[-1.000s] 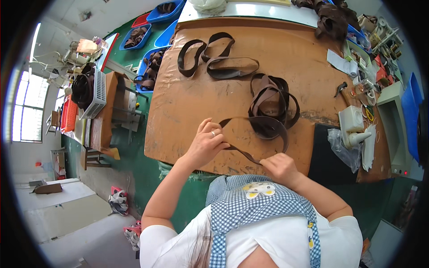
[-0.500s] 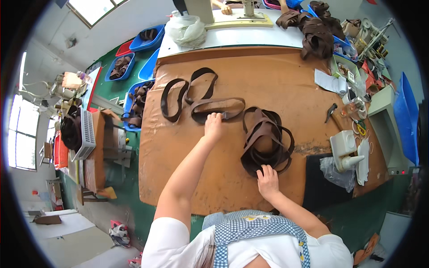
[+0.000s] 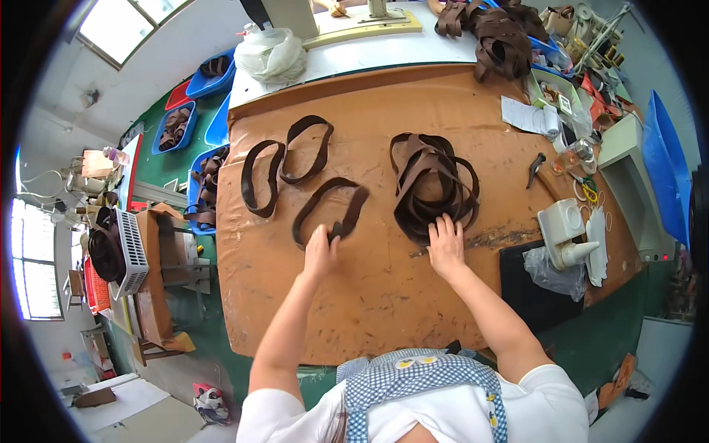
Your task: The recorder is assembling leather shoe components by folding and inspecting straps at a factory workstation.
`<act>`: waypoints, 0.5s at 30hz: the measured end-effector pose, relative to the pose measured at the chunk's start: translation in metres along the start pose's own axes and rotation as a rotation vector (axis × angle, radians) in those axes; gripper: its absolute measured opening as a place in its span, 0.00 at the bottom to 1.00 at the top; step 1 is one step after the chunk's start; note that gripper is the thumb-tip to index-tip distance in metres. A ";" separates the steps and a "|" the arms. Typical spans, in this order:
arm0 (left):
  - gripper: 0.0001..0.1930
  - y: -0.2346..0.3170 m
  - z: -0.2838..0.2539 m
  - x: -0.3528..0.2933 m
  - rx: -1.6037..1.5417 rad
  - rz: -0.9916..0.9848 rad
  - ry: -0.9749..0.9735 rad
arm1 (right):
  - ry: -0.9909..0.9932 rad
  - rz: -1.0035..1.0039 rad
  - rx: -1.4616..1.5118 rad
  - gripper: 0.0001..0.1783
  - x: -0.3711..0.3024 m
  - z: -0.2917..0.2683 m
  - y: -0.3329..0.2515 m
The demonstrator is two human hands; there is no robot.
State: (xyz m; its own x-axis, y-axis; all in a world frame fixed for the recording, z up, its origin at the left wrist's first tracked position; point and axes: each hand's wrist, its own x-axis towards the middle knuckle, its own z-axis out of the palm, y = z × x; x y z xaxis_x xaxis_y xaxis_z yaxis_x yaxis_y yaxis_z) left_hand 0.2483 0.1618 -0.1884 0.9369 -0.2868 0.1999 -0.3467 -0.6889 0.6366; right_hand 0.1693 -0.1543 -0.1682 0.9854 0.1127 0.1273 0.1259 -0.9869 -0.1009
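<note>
My left hand [image 3: 320,251] is closed on the near edge of a dark brown strap loop [image 3: 353,210] lying on the table. Two more brown strap loops, a narrow upright one [image 3: 248,173] and a wider one [image 3: 323,153], lie just beyond it, side by side. To the right is a tangled pile of brown strap loops [image 3: 425,166]. Along the near edge of this pile rests my right hand [image 3: 447,247], its fingers stretched out and slightly apart over the straps.
The brown-covered table [image 3: 354,310] carries a hammer [image 3: 536,170], yellow-handled scissors [image 3: 588,190], a white bottle [image 3: 561,221] and a notepad [image 3: 526,116] on the right. Beyond it, a sewing machine [image 3: 362,28] and heaped straps [image 3: 502,44]. Blue bins [image 3: 193,193] stand left.
My left hand has moved left and nearer to me, drawing its strap loop away from the others. My right hand stays at the pile's near edge. The whole view has shifted slightly.
</note>
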 end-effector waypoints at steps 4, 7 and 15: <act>0.11 0.079 -0.048 -0.068 -0.230 -0.315 0.008 | 0.085 -0.067 0.354 0.31 -0.008 -0.056 -0.035; 0.09 0.129 -0.066 -0.111 -0.892 -0.543 -0.201 | -0.586 0.279 1.617 0.19 -0.035 -0.082 -0.086; 0.11 0.176 -0.082 -0.177 -1.078 -0.562 -0.254 | -0.567 0.578 2.006 0.09 -0.083 -0.130 -0.120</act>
State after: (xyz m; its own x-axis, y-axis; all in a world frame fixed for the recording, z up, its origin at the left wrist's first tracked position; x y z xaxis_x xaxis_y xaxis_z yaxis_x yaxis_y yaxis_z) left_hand 0.0255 0.1456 -0.0504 0.8666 -0.3325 -0.3722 0.4264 0.1056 0.8984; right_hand 0.0579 -0.0597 -0.0387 0.8195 0.3131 -0.4801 -0.5731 0.4541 -0.6822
